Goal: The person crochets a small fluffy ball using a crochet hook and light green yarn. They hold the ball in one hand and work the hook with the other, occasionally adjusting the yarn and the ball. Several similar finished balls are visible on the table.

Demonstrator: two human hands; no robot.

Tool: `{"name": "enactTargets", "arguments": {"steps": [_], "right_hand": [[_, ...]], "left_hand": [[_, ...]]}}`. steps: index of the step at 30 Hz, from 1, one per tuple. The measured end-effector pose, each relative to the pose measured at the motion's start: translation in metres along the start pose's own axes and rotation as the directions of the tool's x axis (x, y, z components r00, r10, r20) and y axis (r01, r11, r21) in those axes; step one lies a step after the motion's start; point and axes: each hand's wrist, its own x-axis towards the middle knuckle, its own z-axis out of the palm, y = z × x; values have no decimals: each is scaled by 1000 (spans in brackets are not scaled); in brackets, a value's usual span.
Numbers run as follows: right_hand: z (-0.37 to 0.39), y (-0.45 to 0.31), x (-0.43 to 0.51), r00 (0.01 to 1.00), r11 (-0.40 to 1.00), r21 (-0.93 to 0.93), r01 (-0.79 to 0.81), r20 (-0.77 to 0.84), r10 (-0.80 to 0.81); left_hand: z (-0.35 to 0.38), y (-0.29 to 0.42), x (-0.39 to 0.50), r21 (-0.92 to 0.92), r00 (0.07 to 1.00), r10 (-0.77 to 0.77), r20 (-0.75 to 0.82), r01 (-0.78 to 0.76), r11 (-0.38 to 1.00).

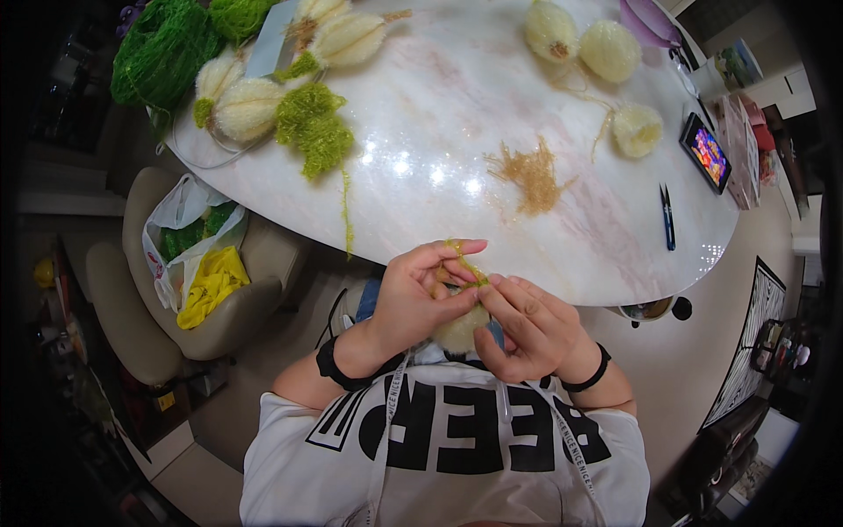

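Yellow-green fuzzy yarn (466, 267) runs over the raised index finger of my left hand (421, 290). Just past the table's near edge, my right hand (530, 323) pinches a small piece of the same yarn, close to my left thumb tip. A cream fuzzy piece (461, 332) shows below and between my hands. Whether a hook is in my right hand, I cannot tell. On the marble table (421, 217), a lime-green yarn heap (315, 128) trails a strand over the edge. Tan fibre (532, 174) lies loosely farther right.
Cream stuffed pieces (250, 109) and dark green yarn (161, 56) lie at the back left; more cream balls (610, 51) at the back right. Thread snips (668, 217) and a lit phone (706, 153) lie to the right. A chair (260, 316) holds a plastic bag (191, 204).
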Motion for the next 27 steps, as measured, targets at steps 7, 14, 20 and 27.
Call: {"name": "enactTargets", "arguments": {"steps": [7, 14, 20, 27], "right_hand": [[14, 9, -11, 987, 996, -2, 92, -131, -92], [17, 9, -14, 966, 988, 7, 153, -212, -148], [2, 13, -7, 996, 962, 273, -2, -83, 26], [11, 8, 1, 798, 417, 887, -200, -99, 594]], "left_hand": [[2, -1, 2, -299, 979, -172, 114, 199, 933], [-3, 7, 2, -371, 915, -281, 291, 378, 848], [-7, 17, 0, -230, 958, -246, 147, 275, 933], [-6, 15, -4, -165, 975, -182, 125, 201, 966]]}}
